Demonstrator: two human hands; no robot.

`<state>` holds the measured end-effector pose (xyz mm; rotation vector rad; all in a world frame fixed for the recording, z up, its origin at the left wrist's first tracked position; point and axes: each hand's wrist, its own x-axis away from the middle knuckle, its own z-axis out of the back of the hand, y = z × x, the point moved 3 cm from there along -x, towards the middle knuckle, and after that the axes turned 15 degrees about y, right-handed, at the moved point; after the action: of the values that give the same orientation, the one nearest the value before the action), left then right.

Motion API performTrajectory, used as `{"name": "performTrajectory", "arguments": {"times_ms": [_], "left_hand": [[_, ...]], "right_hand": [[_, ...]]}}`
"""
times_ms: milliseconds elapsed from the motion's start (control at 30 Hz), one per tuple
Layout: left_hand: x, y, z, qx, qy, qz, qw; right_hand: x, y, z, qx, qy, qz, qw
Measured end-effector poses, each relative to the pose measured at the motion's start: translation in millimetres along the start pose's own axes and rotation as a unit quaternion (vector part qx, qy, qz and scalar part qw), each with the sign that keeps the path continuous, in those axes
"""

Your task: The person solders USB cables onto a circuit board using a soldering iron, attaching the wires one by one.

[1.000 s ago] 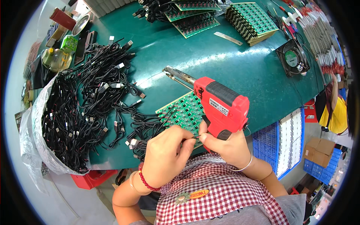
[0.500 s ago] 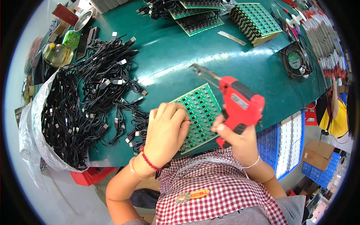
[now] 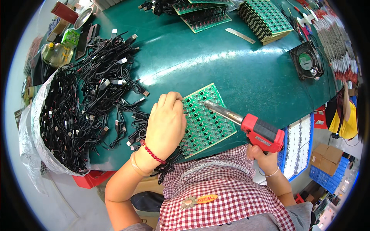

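Black cables (image 3: 104,69) heap left of the circuit board (image 3: 204,129); a fan (image 3: 305,62) sits well beyond its upper right. A red soldering gun (image 3: 264,133) covers part of the board. The left hand (image 3: 167,123), at the board's left edge, hides its own fingertips, grip impossible to tell; the right hand (image 3: 264,159), right of the board, clasps the gun.

Pretty clearly an electronics assembly workshop, small-factory style. Big green workbench (image 3: 169,54) with a circuit board (image 3: 208,129) near the center, a red soldering gun (image 3: 263,134) around 4 o'clock and a huge heap of black USB cables (image 3: 94,90) at 9. There's a stack of boards (image 3: 268,17) at 1 o'clock and a bare cooling fan (image 3: 305,61) at 2. Someone in yellow (image 3: 348,121) is at 3, with a cardboard box (image 3: 327,159) and blue crates (image 3: 323,179) near 4.
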<state>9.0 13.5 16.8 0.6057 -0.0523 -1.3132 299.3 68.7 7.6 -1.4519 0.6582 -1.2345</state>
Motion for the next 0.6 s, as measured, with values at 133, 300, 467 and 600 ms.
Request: {"name": "performTrajectory", "arguments": {"times_ms": [133,300,467,600], "left_hand": [[-0.3,0.3,0.5,0.0,-0.004,0.005,1.0],[-0.7,0.3,0.4,0.029,0.029,0.011,0.999],[-0.7,1.8,1.6,0.018,0.024,0.015,0.999],[-0.9,1.4,1.5,0.013,0.031,0.008,0.999]], "right_hand": [[-1.7,1.9,-9.3,0.05,-0.025,-0.005,0.998],[-4.7,-2.0,-21.2,0.05,-0.032,-0.025,0.998],[-6.4,-8.4,-26.9,0.057,-0.036,-0.018,0.998],[-5.8,-11.0,-30.3,0.059,-0.033,-0.008,0.998]]}}
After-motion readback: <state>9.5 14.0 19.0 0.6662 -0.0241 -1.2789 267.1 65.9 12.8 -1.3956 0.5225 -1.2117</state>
